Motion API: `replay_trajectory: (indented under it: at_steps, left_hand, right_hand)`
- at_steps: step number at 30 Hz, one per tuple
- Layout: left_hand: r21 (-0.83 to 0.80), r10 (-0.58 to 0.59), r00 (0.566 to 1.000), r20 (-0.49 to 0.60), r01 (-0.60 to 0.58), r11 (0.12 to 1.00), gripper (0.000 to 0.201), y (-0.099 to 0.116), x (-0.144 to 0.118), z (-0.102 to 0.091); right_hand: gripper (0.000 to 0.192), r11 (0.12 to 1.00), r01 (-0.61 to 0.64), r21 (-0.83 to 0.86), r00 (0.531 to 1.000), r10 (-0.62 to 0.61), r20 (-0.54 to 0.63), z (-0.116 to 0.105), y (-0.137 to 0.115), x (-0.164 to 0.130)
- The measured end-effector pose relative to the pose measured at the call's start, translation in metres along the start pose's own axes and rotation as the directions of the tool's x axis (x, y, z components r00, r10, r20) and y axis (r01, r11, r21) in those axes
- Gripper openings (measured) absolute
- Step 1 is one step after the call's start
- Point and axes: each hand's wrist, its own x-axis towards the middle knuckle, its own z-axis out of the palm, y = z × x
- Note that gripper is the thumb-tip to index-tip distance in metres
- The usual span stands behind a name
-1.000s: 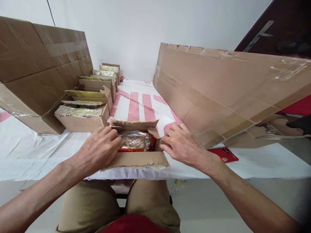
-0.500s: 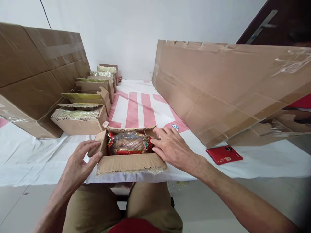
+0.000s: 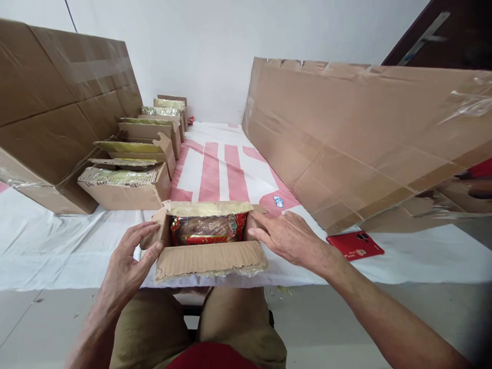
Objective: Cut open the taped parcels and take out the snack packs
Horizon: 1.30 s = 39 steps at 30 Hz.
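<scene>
In front of me at the table's near edge sits a small open cardboard box. Inside lies a food packet in clear and red wrapping, with something brown showing through. My left hand grips the box's left end flap, thumb on the near side and fingers behind. At the other end, my right hand has the right flap between thumb and fingers. The near flap hangs outward toward me. Along the far side stands another flap with yellowish tape on it.
A row of small open boxes runs back along a tall stack of cartons on the left. A large carton leans at the right. Close to it lies a red phone on the white and pink cloth.
My right hand has drawn out of the box, off the packet's right end, and onto the right flap. The far flap now shows its yellowish taped face. My left hand keeps its hold.
</scene>
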Motion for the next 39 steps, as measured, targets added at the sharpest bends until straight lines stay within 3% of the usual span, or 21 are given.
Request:
replay_trajectory:
  at_steps: [2, 4, 7, 10, 13, 15, 20, 23, 26, 32, 36, 39]
  left_hand:
    - [-0.047, -0.05, 0.998, -0.038, 0.048, 0.998, 0.053, -0.001, -0.006, 0.001]
    - [-0.116, -0.126, 0.988, -0.091, 0.116, 0.986, 0.054, -0.005, -0.013, 0.004]
    - [-0.35, -0.285, 0.939, -0.192, 0.206, 0.914, 0.056, -0.016, -0.027, 0.013]
    - [-0.531, -0.416, 0.897, -0.15, 0.281, 0.799, 0.063, -0.032, -0.041, 0.025]
    - [-0.518, -0.473, 0.88, -0.039, 0.387, 0.763, 0.065, -0.042, -0.053, 0.033]
    - [-0.514, -0.486, 0.874, -0.009, 0.412, 0.752, 0.063, -0.044, -0.058, 0.035]
    - [-0.58, -0.429, 0.902, -0.044, 0.326, 0.746, 0.055, -0.039, -0.056, 0.035]
    - [-0.592, -0.404, 0.909, -0.099, 0.272, 0.758, 0.05, -0.038, -0.052, 0.035]
    - [-0.558, -0.385, 0.922, -0.053, 0.292, 0.777, 0.052, -0.039, -0.053, 0.036]
    - [-0.404, -0.275, 0.96, 0.053, 0.272, 0.873, 0.068, -0.037, -0.063, 0.045]
    - [-0.314, -0.183, 0.965, 0.188, 0.236, 0.92, 0.069, -0.03, -0.061, 0.057]
    - [-0.294, -0.134, 0.979, 0.153, 0.175, 0.94, 0.069, -0.031, -0.059, 0.07]
  right_hand:
    - [0.029, 0.99, -0.04, -0.135, 0.999, 0.036, -0.03, -0.009, -0.004, -0.005]
    - [0.027, 0.971, -0.077, -0.228, 0.988, 0.043, -0.15, -0.016, -0.01, -0.01]
    - [0.024, 0.979, 0.06, -0.193, 0.947, -0.117, -0.299, -0.025, -0.022, -0.013]
    - [0.024, 0.969, 0.23, -0.091, 0.938, -0.246, -0.243, -0.027, -0.036, -0.007]
    - [0.019, 0.973, 0.211, -0.095, 0.97, -0.22, -0.099, -0.026, -0.045, 0.001]
    - [0.017, 0.976, 0.178, -0.126, 0.975, -0.192, -0.109, -0.025, -0.045, 0.002]
    - [0.016, 0.971, 0.085, -0.222, 0.949, -0.147, -0.278, -0.027, -0.03, -0.011]
    - [0.021, 0.954, 0.044, -0.297, 0.94, -0.139, -0.31, -0.028, -0.02, -0.016]
    - [0.022, 0.933, 0.011, -0.359, 0.943, -0.129, -0.307, -0.025, -0.014, -0.011]
    - [0.018, 0.927, 0.212, -0.311, 0.952, -0.267, -0.147, -0.013, -0.013, 0.014]
    - [0.036, 0.926, 0.259, -0.276, 0.924, -0.321, -0.209, -0.007, -0.022, 0.022]
    - [0.046, 0.929, 0.283, -0.237, 0.908, -0.339, -0.246, -0.005, -0.029, 0.029]
